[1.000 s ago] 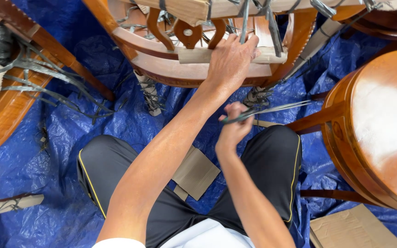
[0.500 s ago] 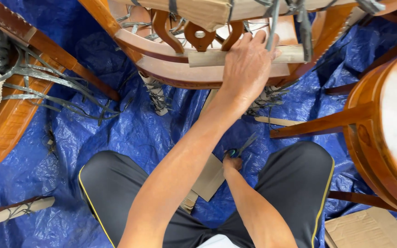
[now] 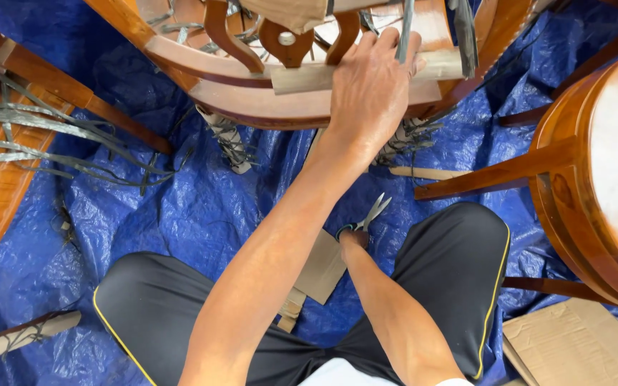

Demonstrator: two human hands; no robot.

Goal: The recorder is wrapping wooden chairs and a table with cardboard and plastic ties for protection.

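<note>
Since a second ago my right hand has dropped from near the chair down to my lap at 6 o'clock; left hand hasn't left the strap. Camera shifted a bit too.

Left hand at 12 o'clock: fingers closed, pinching a grey plastic strap against the cardboard strip on the wrapped wooden chair.

Right hand mostly hidden behind my left forearm; it grips the scissors, blades pointing up toward 1 o'clock. Can't tell finger spread.

Progress, my read: partway through. Cut strapping lies loose at 9 o'clock on another chair frame; straps and cardboard still on the chair at 12. Polished round seat at 3 o'clock is bare.

Containers: none. Blue tarp on the floor holds cardboard scraps at 5 o'clock.
</note>
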